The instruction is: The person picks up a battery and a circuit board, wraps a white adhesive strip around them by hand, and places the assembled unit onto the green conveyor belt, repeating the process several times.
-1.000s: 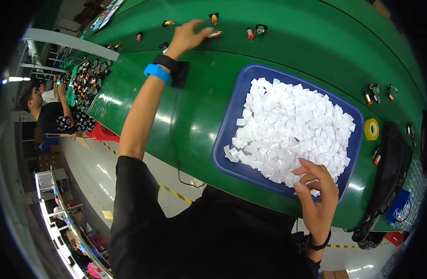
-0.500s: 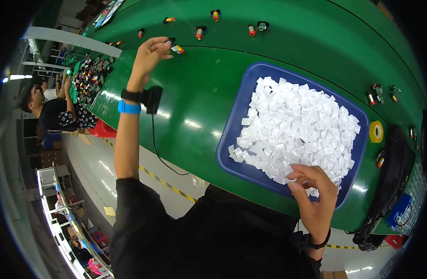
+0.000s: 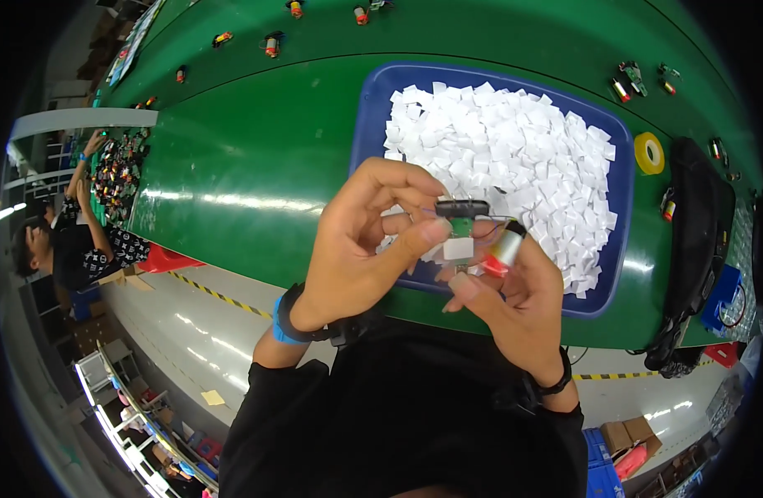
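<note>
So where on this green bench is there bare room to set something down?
Free: the wide green bench left of the blue tray, up to the belt edge. Crowded: the tray heaped with white squares; beyond it, yellow tape roll and black bag.

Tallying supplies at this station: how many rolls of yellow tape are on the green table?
1. The yellow tape roll lies flat on the green table, just right of the blue tray. Others may be hidden beside the black bag.
</note>
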`<state>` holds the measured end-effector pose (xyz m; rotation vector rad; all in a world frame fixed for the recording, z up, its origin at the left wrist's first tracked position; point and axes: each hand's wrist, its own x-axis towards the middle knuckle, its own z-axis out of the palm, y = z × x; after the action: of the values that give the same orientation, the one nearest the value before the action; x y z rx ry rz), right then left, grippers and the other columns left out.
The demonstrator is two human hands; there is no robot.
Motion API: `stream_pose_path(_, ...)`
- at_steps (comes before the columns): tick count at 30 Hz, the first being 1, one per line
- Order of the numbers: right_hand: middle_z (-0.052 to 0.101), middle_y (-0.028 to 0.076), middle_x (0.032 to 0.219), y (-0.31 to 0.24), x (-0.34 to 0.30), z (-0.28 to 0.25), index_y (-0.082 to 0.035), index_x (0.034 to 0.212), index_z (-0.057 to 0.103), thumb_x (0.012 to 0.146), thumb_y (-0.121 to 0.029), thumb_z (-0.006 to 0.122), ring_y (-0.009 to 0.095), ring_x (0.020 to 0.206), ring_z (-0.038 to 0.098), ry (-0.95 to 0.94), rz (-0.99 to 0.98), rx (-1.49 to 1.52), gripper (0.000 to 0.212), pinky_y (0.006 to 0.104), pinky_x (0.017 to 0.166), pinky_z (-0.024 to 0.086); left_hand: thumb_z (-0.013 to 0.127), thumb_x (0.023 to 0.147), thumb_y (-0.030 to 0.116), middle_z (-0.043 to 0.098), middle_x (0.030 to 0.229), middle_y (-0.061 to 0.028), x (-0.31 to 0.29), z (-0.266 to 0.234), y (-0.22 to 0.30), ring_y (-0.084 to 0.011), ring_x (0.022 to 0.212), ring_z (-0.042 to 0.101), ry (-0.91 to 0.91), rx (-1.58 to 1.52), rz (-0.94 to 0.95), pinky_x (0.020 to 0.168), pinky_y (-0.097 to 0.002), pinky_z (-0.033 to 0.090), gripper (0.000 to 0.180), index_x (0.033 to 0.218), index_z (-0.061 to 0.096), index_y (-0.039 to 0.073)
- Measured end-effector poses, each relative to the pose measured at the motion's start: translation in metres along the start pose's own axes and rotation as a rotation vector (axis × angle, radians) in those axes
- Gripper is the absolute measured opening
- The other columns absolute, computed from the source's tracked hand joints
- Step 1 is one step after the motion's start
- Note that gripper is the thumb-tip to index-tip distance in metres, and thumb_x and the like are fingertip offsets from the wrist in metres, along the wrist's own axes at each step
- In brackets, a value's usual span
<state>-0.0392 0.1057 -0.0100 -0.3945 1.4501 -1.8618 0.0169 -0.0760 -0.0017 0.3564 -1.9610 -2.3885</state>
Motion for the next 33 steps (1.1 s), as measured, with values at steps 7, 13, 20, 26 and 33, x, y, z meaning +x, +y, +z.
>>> stream_pose_path(7,0.07,0.012,0.089,0.004,0.0,-0.002,0.006,0.123,0.055,0.091,-0.002,0.068,0.017,0.076,0.07,0.268,-0.003,-0.085,0.036,0.0257,0.062,0.056,0.062,0.097,0.008,0.061,0.102,-0.0063,-0.003,0.009,-0.005,-0.0065,0.077,0.057,0.037,-0.039,-0.103,0.055,-0.0202,0.045,0.027,0.12,0.053,-0.002)
stream_pose_path(13,0.07,0.012,0.082,0.017,0.008,-0.003,0.005,0.109,0.065,0.084,-0.002,0.077,0.015,0.066,0.068,0.405,-0.492,-0.727,0.029,0.0244,0.056,0.051,0.059,0.098,0.011,0.06,0.096,-0.0049,0.002,0.017,-0.011,-0.0081,0.068,0.056,0.028,-0.25,-0.317,0.053,-0.0218,0.043,0.019,0.113,0.054,0.0)
stream_pose_path(20,0.071,0.013,0.085,0.014,0.006,0.0,0.006,0.11,0.064,0.085,-0.001,0.075,0.015,0.068,0.068,0.393,-0.507,-0.688,0.028,0.0248,0.058,0.053,0.052,0.098,0.013,0.059,0.091,-0.0054,0.003,0.013,-0.015,-0.0102,0.069,0.054,0.03,-0.436,-0.371,0.053,-0.0248,0.042,0.011,0.102,0.054,0.003)
stream_pose_path(26,0.07,0.01,0.087,-0.007,0.008,-0.005,0.006,0.124,0.052,0.089,0.003,0.069,0.014,0.073,0.07,0.319,-0.079,0.188,0.039,0.0234,0.06,0.055,0.05,0.097,0.015,0.057,0.09,-0.0064,0.001,0.012,-0.014,-0.0129,0.07,0.055,-0.247,-0.827,-0.404,0.057,-0.0277,0.045,0.012,0.096,0.053,0.003)
stream_pose_path(33,0.069,0.011,0.087,0.003,-0.004,-0.029,0.002,0.119,0.047,0.088,0.002,0.071,0.015,0.07,0.068,0.133,-0.179,-0.236,0.039,0.0246,0.057,0.053,0.05,0.103,0.021,0.06,0.093,-0.006,0.007,-0.011,-0.01,-0.0131,0.075,0.058,-0.3,-0.094,-0.213,0.063,-0.028,0.05,0.023,0.103,0.058,-0.001)
